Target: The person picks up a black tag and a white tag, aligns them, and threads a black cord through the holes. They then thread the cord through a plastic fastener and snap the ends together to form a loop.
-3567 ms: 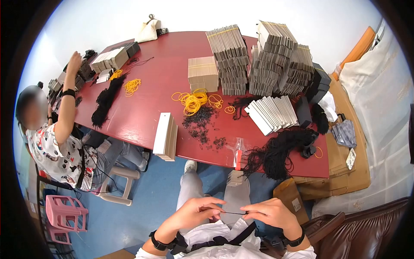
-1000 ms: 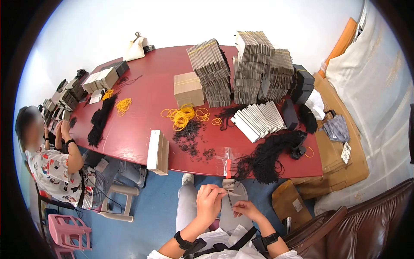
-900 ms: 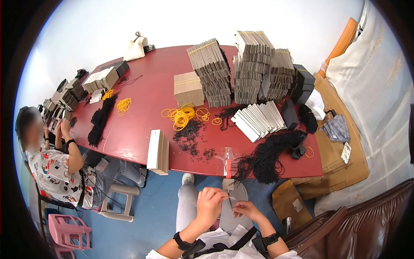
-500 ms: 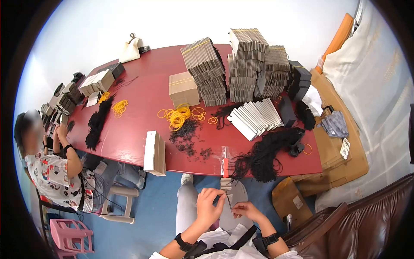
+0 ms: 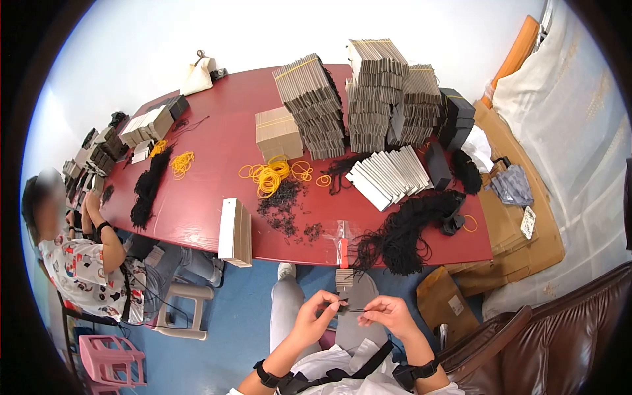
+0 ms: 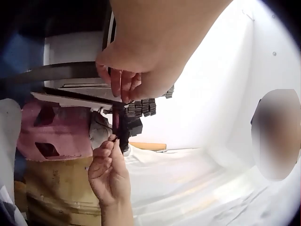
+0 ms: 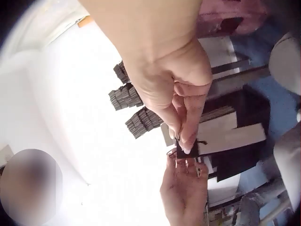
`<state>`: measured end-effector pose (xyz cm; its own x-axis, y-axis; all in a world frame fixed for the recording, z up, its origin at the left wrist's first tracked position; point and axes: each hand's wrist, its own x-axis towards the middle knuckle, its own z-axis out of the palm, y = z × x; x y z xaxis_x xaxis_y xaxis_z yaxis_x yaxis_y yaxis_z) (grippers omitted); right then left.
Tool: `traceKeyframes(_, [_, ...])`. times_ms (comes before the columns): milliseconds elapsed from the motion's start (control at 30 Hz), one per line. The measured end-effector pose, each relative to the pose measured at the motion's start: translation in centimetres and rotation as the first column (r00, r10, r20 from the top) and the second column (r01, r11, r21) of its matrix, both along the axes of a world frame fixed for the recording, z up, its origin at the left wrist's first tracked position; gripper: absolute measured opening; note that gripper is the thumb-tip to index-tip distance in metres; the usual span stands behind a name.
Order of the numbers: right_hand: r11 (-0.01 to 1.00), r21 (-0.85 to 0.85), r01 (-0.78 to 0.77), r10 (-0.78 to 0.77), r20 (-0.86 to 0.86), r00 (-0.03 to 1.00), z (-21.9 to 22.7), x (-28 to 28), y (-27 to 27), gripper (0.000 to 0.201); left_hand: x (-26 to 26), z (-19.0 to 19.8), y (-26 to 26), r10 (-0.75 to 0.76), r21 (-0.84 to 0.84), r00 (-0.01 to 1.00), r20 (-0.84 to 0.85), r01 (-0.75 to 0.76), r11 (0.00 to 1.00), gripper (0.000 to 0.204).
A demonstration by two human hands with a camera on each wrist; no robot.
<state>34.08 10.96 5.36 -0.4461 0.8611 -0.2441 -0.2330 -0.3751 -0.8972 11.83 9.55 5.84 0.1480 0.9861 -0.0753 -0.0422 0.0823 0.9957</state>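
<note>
Above the lap in the head view, my left hand [image 5: 315, 321] pinches a small flat dark tag [image 5: 343, 304] between thumb and forefinger. My right hand [image 5: 395, 316] pinches a thin black cord [image 5: 356, 310] that runs sideways from the tag. In the right wrist view the black tag [image 7: 187, 150] sits right at the fingertips of both hands. Just beyond the hands, a small stack of pale tags [image 5: 344, 280] stands over the thigh at the table edge, below a red strip [image 5: 342, 253]. To its right, a large bundle of black cords [image 5: 403, 243] lies on the table.
The red table [image 5: 217, 138] bears yellow rubber bands [image 5: 268, 179], small black bits [image 5: 283, 209], fanned white cards [image 5: 390, 178] and tall banded stacks [image 5: 374, 99]. A card block [image 5: 235, 234] stands at the front edge. Another person [image 5: 85, 257] sits at the left; a brown leather seat [image 5: 546, 329] is at right.
The left hand earlier held the piece with its pale side showing and the cord hanging down; now its dark side shows. The right hand has risen level, drawing the cord out sideways.
</note>
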Motion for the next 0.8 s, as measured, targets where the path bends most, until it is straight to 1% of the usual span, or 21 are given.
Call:
traceKeyframes(33, [0.997, 0.016, 0.072, -0.071, -0.065, 0.995, 0.4, -0.5, -0.1, 0.007, 0.0, 0.4, -0.3, -0.029, -0.009, 0.996, 0.084, 0.029, 1.0, 0.007])
traceKeyframes(67, [0.997, 0.016, 0.07, -0.069, -0.066, 0.995, 0.7, -1.0, -0.1, 0.007, -0.1, 0.9, -0.6, -0.056, -0.015, 0.984, 0.169, 0.06, 0.998, 0.009])
traceKeyframes(133, [0.961, 0.192, 0.198, -0.172, -0.143, 0.975, 1.3, -2.0, -0.2, 0.013, 0.2, 2.4, -1.2, -0.059, -0.019, 0.979, 0.196, 0.064, 0.998, 0.008])
traceKeyframes(167, [0.962, 0.191, 0.196, -0.171, -0.143, 0.975, 1.6, -2.4, -0.2, 0.013, 0.4, 2.7, -1.4, -0.063, -0.022, 0.973, 0.224, 0.069, 0.997, 0.007])
traceKeyframes(200, [0.925, 0.324, 0.198, -0.186, -0.069, 0.98, 1.9, -2.7, -0.2, 0.014, 0.5, 2.7, -1.5, -0.062, -0.023, 0.973, 0.223, 0.068, 0.997, 0.007])
traceKeyframes(233, [0.873, 0.451, 0.187, -0.211, 0.002, 0.978, 2.2, -3.0, -0.2, 0.015, 0.6, 2.5, -1.7, -0.078, 0.076, 0.983, 0.166, 0.066, 0.995, 0.008])
traceKeyframes(267, [0.873, 0.451, 0.187, -0.211, 0.003, 0.978, 2.4, -3.1, -0.3, 0.015, 0.7, 2.5, -1.8, -0.089, 0.174, 0.99, 0.106, 0.07, 0.982, 0.008])
traceKeyframes(300, [0.846, 0.509, 0.159, -0.236, 0.091, 0.968, 2.6, -3.2, -0.4, 0.016, 0.8, 2.6, -1.8, -0.089, 0.174, 0.99, 0.107, 0.069, 0.982, 0.008])
traceKeyframes(333, [0.817, 0.563, 0.124, -0.265, 0.176, 0.948, 2.8, -3.3, -0.5, 0.017, 0.9, 3.0, -1.9, -0.065, 0.19, 0.998, 0.022, 0.059, 0.98, 0.007])
traceKeyframes(367, [0.818, 0.562, 0.122, -0.264, 0.177, 0.948, 3.3, -3.4, -0.7, 0.017, 0.9, 3.3, -2.0, -0.039, 0.207, 0.997, -0.063, 0.051, 0.977, 0.007])
traceKeyframes(400, [0.781, 0.618, 0.087, -0.281, 0.224, 0.933, 4.0, -3.6, -0.7, 0.021, 0.9, 3.5, -1.9, -0.037, 0.206, 0.997, -0.061, 0.049, 0.977, 0.007])
traceKeyframes(433, [0.741, 0.67, 0.048, -0.301, 0.267, 0.915, 4.3, -3.6, -0.7, 0.025, 0.9, 3.8, -1.8, -0.004, 0.284, 0.994, -0.108, 0.035, 0.958, 0.008])
traceKeyframes(467, [0.742, 0.669, 0.046, -0.3, 0.269, 0.915, 4.3, -3.6, -0.8, 0.025, 0.9, 4.0, -1.6, 0.033, 0.359, 0.988, -0.152, 0.025, 0.933, 0.009])
traceKeyframes(500, [0.744, 0.668, 0.029, -0.277, 0.268, 0.923, 4.3, -3.5, -0.8, 0.028, 0.7, 4.4, -1.5, 0.033, 0.359, 0.988, -0.151, 0.023, 0.933, 0.009])
traceKeyframes(567, [0.746, 0.666, 0.013, -0.253, 0.266, 0.93, 4.3, -3.1, -0.7, 0.031, 0.2, 5.4, -1.5, 0.032, 0.339, 0.97, -0.24, 0.053, 0.939, 0.014])
traceKeyframes(633, [0.728, 0.678, -0.099, -0.138, 0.287, 0.948, 4.3, -2.6, -0.2, 0.04, -0.2, 6.4, -1.3, 0.007, 0.324, 0.973, -0.232, 0.07, 0.943, 0.015])
traceKeyframes(667, [0.728, 0.678, -0.101, -0.136, 0.287, 0.948, 4.4, -2.7, -0.1, 0.04, -0.3, 6.9, -1.2, -0.02, 0.311, 0.975, -0.222, 0.091, 0.946, 0.016])
traceKeyframes(700, [0.734, 0.667, -0.127, -0.059, 0.249, 0.967, 4.6, -3.0, -0.2, 0.043, -0.4, 7.7, -1.1, -0.019, 0.312, 0.975, -0.222, 0.09, 0.946, 0.016])
traceKeyframes(733, [0.738, 0.657, -0.155, 0.018, 0.21, 0.978, 4.8, -3.2, -0.3, 0.046, -0.5, 8.6, -1.1, -0.055, 0.317, 0.959, -0.278, 0.146, 0.937, 0.016])
traceKeyframes(767, [0.738, 0.657, -0.155, 0.019, 0.209, 0.978, 4.6, -3.5, -0.4, 0.046, -0.5, 9.3, -1.0, -0.089, 0.319, 0.938, -0.334, 0.202, 0.926, 0.016])
traceKeyframes(800, [0.736, 0.647, -0.198, 0.066, 0.221, 0.973, 4.1, -3.8, -0.5, 0.047, -0.5, 9.7, -0.9, -0.088, 0.319, 0.938, -0.335, 0.201, 0.926, 0.016])
